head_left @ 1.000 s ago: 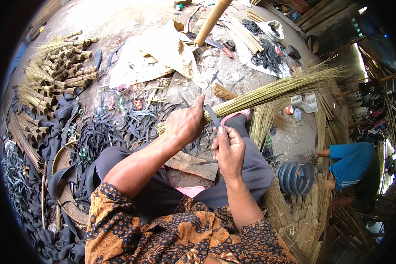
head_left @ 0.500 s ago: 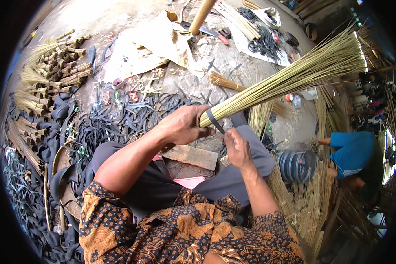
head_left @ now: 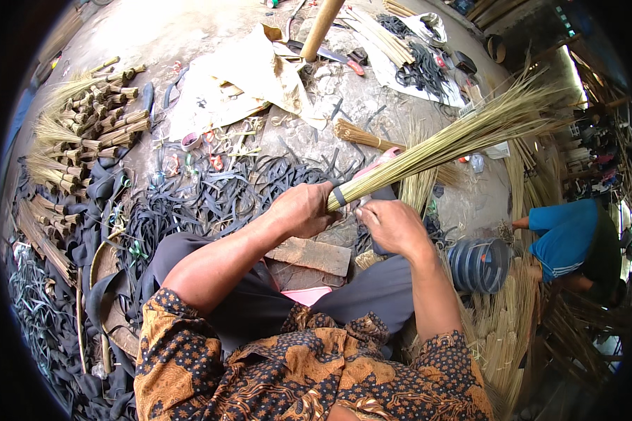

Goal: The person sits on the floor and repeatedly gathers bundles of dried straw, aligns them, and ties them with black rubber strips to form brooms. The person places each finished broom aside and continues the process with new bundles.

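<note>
The left hand (head_left: 303,208) has a closed grip on the bound end of a broom bundle (head_left: 442,144), which slants up to the far right over the floor. The right hand (head_left: 393,224), fingers curled, works at the dark band (head_left: 338,196); whether it pinches anything cannot be told. Judged step: binding the butt. Next calls for a tight wrap without loosening the straws.

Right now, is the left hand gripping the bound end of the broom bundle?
Yes, the left hand is closed around the broom bundle at its dark-banded end.
</note>
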Demonstrator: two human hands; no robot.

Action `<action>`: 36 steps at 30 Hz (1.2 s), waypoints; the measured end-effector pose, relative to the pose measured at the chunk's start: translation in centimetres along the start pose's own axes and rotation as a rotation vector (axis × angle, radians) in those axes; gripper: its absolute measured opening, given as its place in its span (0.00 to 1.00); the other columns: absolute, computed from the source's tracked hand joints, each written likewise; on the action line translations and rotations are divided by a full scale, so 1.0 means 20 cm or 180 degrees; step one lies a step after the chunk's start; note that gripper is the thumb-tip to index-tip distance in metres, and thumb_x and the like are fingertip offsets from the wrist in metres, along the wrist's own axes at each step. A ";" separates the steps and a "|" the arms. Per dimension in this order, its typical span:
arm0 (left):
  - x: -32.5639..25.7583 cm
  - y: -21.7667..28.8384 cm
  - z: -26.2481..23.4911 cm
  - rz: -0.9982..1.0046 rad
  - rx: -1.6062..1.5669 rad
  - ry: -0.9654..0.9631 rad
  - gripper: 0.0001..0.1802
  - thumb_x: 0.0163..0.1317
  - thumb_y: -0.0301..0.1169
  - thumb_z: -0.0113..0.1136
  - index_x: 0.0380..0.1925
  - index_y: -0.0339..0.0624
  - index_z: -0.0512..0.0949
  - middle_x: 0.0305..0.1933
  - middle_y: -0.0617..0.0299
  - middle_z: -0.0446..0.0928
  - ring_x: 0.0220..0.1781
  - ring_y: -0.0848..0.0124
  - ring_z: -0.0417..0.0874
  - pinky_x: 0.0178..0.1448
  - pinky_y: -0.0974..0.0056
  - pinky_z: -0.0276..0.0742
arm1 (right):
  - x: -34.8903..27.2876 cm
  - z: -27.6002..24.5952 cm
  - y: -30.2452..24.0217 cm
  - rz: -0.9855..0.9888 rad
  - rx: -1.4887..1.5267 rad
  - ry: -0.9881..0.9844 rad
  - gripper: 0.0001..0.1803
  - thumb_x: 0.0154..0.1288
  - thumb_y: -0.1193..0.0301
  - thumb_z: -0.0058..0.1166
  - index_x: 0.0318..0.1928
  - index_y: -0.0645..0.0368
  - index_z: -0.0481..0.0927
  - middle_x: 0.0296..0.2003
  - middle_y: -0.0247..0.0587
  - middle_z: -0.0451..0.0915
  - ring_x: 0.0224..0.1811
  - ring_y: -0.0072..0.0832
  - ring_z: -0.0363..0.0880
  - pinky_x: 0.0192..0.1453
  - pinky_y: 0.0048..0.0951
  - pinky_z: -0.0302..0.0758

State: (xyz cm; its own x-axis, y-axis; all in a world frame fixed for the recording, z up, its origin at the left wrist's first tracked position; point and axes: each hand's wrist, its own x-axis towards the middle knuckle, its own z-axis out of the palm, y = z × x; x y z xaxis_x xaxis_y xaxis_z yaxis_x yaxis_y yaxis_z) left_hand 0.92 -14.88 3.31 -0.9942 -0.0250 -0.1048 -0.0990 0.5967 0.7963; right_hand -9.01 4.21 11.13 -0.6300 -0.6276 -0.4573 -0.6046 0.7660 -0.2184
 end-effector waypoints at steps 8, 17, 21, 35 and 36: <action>0.03 -0.07 0.11 -0.0119 0.0862 0.0440 0.09 0.66 0.36 0.60 0.37 0.42 0.81 0.31 0.46 0.85 0.35 0.44 0.88 0.38 0.43 0.84 | 0.24 0.05 -0.24 -0.0152 0.1199 0.0784 0.15 0.71 0.61 0.60 0.47 0.59 0.87 0.37 0.56 0.89 0.43 0.51 0.89 0.49 0.46 0.83; 0.06 -0.10 0.07 -0.0301 0.1000 0.0902 0.08 0.68 0.33 0.58 0.43 0.44 0.74 0.30 0.44 0.85 0.33 0.45 0.89 0.34 0.44 0.83 | 0.16 0.35 -0.22 -0.0447 0.4223 0.1041 0.14 0.82 0.66 0.51 0.43 0.65 0.79 0.28 0.34 0.79 0.21 0.17 0.76 0.24 0.21 0.72; 0.09 -0.10 0.06 -0.0304 0.1145 0.1012 0.10 0.67 0.32 0.61 0.45 0.45 0.72 0.33 0.42 0.84 0.35 0.43 0.89 0.36 0.44 0.83 | 0.18 0.40 -0.13 -0.0398 0.3232 0.1127 0.14 0.83 0.67 0.48 0.42 0.63 0.80 0.27 0.31 0.77 0.26 0.19 0.76 0.32 0.25 0.73; 0.06 -0.08 -0.10 -0.0307 0.0171 0.0816 0.24 0.57 0.34 0.72 0.51 0.39 0.76 0.42 0.39 0.80 0.45 0.47 0.85 0.49 0.47 0.81 | -0.03 0.36 -0.06 -0.0876 0.2529 0.1364 0.14 0.83 0.64 0.49 0.40 0.60 0.80 0.23 0.31 0.73 0.25 0.17 0.67 0.29 0.27 0.66; 0.05 -0.06 -0.12 -0.0291 -0.0209 0.0659 0.25 0.55 0.34 0.74 0.50 0.36 0.76 0.41 0.38 0.81 0.44 0.49 0.86 0.49 0.48 0.81 | -0.03 0.36 -0.03 -0.0929 0.2576 0.1404 0.13 0.83 0.65 0.50 0.41 0.60 0.80 0.23 0.30 0.73 0.25 0.16 0.66 0.30 0.26 0.66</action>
State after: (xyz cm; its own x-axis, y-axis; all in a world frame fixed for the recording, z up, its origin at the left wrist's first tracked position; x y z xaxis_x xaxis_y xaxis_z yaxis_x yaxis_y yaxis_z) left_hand -0.05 -17.56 3.66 -0.9678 -0.2445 -0.0592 -0.1847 0.5313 0.8268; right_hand -4.78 5.20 5.29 -0.7344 -0.6777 0.0378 -0.3514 0.3320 -0.8754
